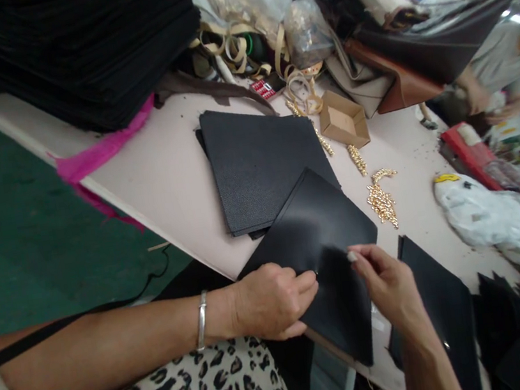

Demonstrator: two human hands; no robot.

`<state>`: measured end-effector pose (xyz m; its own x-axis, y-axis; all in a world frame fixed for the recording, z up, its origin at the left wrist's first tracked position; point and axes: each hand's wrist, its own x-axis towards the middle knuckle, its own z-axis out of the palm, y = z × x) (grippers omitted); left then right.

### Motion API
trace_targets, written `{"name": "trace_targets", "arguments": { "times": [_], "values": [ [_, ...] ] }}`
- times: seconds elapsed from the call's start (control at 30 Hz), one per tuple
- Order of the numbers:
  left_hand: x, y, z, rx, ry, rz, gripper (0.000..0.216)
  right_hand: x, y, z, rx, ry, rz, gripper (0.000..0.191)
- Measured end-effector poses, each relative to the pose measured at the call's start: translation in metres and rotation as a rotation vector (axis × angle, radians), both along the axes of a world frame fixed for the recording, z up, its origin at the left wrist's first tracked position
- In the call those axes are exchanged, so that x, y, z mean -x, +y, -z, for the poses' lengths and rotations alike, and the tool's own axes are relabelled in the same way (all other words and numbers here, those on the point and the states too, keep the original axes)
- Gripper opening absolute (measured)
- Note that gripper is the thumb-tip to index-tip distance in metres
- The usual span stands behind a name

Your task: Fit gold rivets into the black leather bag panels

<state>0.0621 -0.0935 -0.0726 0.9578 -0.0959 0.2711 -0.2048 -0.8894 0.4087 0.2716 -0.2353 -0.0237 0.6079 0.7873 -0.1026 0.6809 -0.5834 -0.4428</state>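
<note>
A smooth black leather panel (325,211) lies slanted over the near table edge, partly on top of a stack of grained black leather pieces (265,162). My left hand (277,299) is closed on its near edge, thumb low and index fingertip beside a tiny shiny spot on the surface. Just above the panel's right part, my right hand (385,274) is closed in a pinch. Something small and whitish shows at its fingertips, too small to name. Right of that hand lies another stack of black panels (437,305).
Small gold metal pieces (381,204) lie in a pile beyond the panel, near an open cardboard box (344,120). A tall black stack (75,53) stands at the left, with pink cloth (108,148) below. Plastic bags (505,218) lie right. Another person's hands (478,96) show at far right.
</note>
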Motion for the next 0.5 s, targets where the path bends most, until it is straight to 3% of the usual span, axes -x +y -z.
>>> {"name": "trace_targets", "arguments": {
  "times": [0.1, 0.17, 0.5],
  "values": [
    [0.001, 0.001, -0.003, -0.009, -0.01, 0.004, 0.056, 0.046, -0.003, 0.007, -0.033, 0.087, -0.109, 0.025],
    [0.001, 0.002, -0.005, -0.029, -0.014, 0.006, 0.053, 0.059, -0.001, 0.012, -0.038, 0.064, -0.163, 0.021],
    [0.002, 0.002, -0.007, -0.1, -0.04, -0.018, 0.046, 0.059, 0.005, 0.012, -0.028, -0.007, -0.259, 0.017]
  ]
}}
